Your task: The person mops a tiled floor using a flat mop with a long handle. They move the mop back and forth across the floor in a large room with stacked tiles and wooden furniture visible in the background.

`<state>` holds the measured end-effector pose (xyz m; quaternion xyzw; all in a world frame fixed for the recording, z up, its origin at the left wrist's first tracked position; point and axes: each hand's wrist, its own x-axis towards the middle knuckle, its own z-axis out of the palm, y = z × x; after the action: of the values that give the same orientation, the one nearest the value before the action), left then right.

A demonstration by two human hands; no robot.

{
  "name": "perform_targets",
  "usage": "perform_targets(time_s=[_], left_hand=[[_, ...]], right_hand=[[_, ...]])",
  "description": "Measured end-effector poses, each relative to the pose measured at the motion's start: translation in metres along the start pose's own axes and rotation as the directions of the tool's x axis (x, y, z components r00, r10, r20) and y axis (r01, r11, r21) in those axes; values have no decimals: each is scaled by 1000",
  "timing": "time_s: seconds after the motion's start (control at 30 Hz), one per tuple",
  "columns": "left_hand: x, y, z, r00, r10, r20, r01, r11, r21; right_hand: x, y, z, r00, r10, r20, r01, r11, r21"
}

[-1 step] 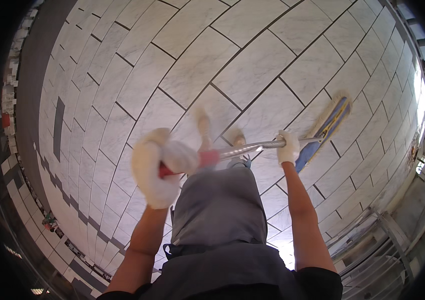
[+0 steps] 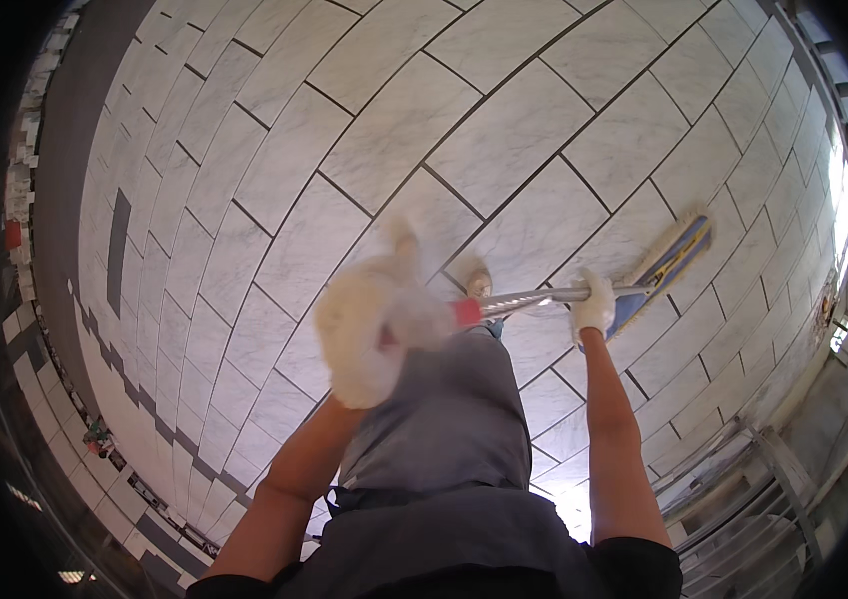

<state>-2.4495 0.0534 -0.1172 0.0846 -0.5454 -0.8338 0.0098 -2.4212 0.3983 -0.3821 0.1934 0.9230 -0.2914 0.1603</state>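
A long-handled dust mop runs across in front of me, its metal shaft (image 2: pixel 524 301) slanting out to the right. My left hand (image 2: pixel 369 324), in a white glove blurred by motion, is closed round the red grip (image 2: pixel 467 312) at the near end. Farther along, my right hand (image 2: pixel 595 303), also in a white glove, is wrapped round the shaft close to the mop head. The mop head (image 2: pixel 685 262) has a blue back, a yellow fitting and a beige fringe, and it lies flat on the floor to my right.
Large pale marbled tiles with dark joints make up the floor (image 2: pixel 504 150). My shoe (image 2: pixel 477 283) stands just beyond the shaft. At the lower right are metal rails (image 2: pixel 753 479); a dark strip (image 2: pixel 74 130) borders the floor at far left.
Both hands have shifted to the right along with the mop, my left hand the most. The mop head has slid slightly right and down. Both hands stay closed on the handle.
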Motion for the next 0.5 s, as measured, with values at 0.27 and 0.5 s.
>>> perform_targets(time_s=[0.27, 0.5], left_hand=[[-34, -91, 136, 875, -413, 252, 439, 897, -55], [-42, -54, 48, 979, 202, 13, -196, 932, 305]], right_hand=[[-46, 105, -27, 792, 597, -129, -321, 587, 743], [-48, 75, 41, 931, 261, -257, -39, 768, 639]])
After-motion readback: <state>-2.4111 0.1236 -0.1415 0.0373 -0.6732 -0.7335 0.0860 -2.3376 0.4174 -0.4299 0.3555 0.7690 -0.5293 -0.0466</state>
